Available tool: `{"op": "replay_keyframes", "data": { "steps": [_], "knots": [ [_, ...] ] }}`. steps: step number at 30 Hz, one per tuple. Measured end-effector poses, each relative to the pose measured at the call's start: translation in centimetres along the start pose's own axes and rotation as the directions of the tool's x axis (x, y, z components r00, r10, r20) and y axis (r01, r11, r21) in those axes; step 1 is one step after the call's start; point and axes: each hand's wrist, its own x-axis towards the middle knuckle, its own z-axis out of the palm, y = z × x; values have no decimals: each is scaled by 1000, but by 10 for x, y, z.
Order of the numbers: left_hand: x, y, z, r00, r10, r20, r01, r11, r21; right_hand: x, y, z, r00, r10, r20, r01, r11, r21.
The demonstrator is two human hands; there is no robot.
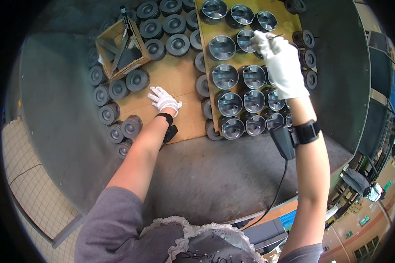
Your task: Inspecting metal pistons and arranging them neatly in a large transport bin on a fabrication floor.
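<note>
My left hand [164, 100], in a white glove, lies flat with spread fingers on the brown cardboard sheet [158, 125], holding nothing. Over on the right, my white-gloved right hand [281, 63] pinches a thin, dark rod-like tool [276, 37]. The rod's lower end reaches toward a metal piston [245, 40] that stands with its hollow side up. Rows of similar pistons [225, 76] stand hollow side up on a yellowish-brown board [206, 39]; my right hand and forearm cover some of them.
Pistons standing crown up [177, 44] crowd the back and left of the cardboard. An open cardboard box [140, 44] holds flat strips, with a black marker [126, 21] at its rim. Grey metal walls [52, 96] flank the work surface. A black cable [274, 199] hangs from my right wrist device.
</note>
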Motion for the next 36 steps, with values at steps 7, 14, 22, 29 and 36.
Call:
{"op": "replay_keyframes", "data": {
  "steps": [7, 14, 22, 29, 36],
  "knots": [
    [7, -9, 0, 1000, -26, -9, 26, 1000, -3, 14, -38, 0, 999, -48, 6, 48, 998, 40],
    [4, -3, 1, 1000, -8, -7, 8, 999, -42, 33, -27, 45, 992, -115, 53, 116, 993, -20],
    [5, -8, 0, 1000, -24, -10, 24, 998, -59, 69, -69, -13, 985, -72, -154, 97, 983, 157],
    [3, -10, 6, 998, 24, -52, -30, 994, -110, 27, -55, -142, 991, 127, 40, -133, 970, 203],
    [-4, -13, 2, 994, 42, -96, -50, 995, -83, -178, -65, -419, 831, 505, -232, -536, 839, -95]
  ]
}}
